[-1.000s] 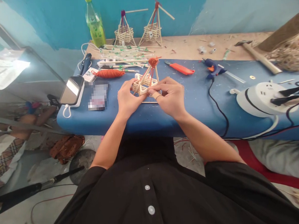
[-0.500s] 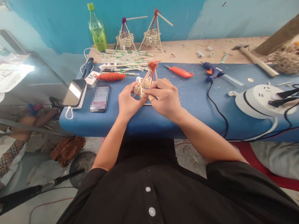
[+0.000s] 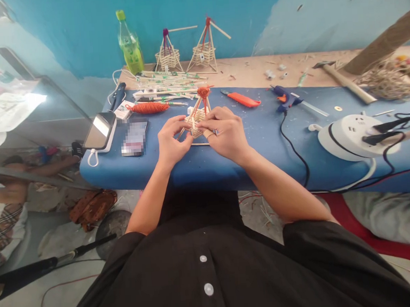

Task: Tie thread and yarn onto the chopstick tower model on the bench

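A small stick model (image 3: 198,114) stands on the blue table mat, its legs meeting at a top bound with orange yarn. Stacked pale sticks form its lower body. My left hand (image 3: 172,139) is closed on the model's left side, thumb and forefinger at the near corner. From the right, my right hand (image 3: 224,131) pinches the same near corner, fingers curled and a ring on one of them. Fingertips of both hands almost meet there. Whatever small piece may lie between them is hidden.
Two similar stick models (image 3: 203,47) stand by the wall near a green bottle (image 3: 131,47). Around the hands lie orange yarn (image 3: 149,108), a phone (image 3: 100,130), an orange cutter (image 3: 244,99), a glue gun (image 3: 285,99), a hammer (image 3: 350,83) and a white power strip (image 3: 346,138).
My left hand has shifted its grip, its thumb and forefinger moving apart around the model's near corner. My right hand keeps its pinch. The whole view has shifted slightly.
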`<state>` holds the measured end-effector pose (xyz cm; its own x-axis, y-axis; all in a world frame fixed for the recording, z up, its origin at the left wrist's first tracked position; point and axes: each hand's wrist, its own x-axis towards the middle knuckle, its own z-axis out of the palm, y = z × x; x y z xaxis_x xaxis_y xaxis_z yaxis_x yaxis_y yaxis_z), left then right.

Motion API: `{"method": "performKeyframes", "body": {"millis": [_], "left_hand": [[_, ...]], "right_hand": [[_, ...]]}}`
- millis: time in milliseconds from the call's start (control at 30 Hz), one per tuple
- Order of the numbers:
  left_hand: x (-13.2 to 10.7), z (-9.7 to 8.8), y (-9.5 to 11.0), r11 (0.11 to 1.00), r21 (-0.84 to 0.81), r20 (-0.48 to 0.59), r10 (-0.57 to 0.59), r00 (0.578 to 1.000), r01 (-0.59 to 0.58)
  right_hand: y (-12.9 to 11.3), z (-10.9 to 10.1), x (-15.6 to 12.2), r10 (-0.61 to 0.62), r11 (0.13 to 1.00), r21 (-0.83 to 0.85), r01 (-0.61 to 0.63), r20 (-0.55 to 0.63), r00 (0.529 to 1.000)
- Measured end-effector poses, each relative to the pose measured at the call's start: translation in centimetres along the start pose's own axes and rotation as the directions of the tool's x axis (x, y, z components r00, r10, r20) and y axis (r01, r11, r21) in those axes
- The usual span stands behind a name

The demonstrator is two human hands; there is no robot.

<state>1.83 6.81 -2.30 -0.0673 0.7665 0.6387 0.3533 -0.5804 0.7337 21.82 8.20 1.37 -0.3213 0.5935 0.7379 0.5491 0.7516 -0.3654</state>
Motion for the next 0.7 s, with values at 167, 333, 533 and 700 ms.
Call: {"method": "performKeyframes", "body": {"millis": [167, 333, 533, 700], "left_hand": [[-0.1, 0.0, 0.3, 0.993, 0.105, -0.035, 0.062, 0.997, -0.058], [-0.2, -0.1, 0.7, 0.992, 0.123, -0.027, 0.035, 0.999, -0.032], [-0.1, 0.0, 0.5, 0.997, 0.074, -0.022, -0.002, 1.0, 0.004], [-0.1, 0.0, 0.5, 0.999, 0.04, -0.007, -0.019, 1.0, 0.019]], "right_hand": [[0.3, -0.3, 0.0, 0.021, 0.999, 0.023, -0.021, 0.028, 0.999], [0.5, -0.4, -0.2, 0.032, 0.999, 0.033, -0.033, 0.049, 0.998], [0.5, -0.4, -0.4, 0.0, 0.998, 0.057, -0.002, 0.032, 0.999], [-0.5, -0.2, -0.4, -0.019, 0.999, -0.032, 0.02, 0.024, 1.0]]}}
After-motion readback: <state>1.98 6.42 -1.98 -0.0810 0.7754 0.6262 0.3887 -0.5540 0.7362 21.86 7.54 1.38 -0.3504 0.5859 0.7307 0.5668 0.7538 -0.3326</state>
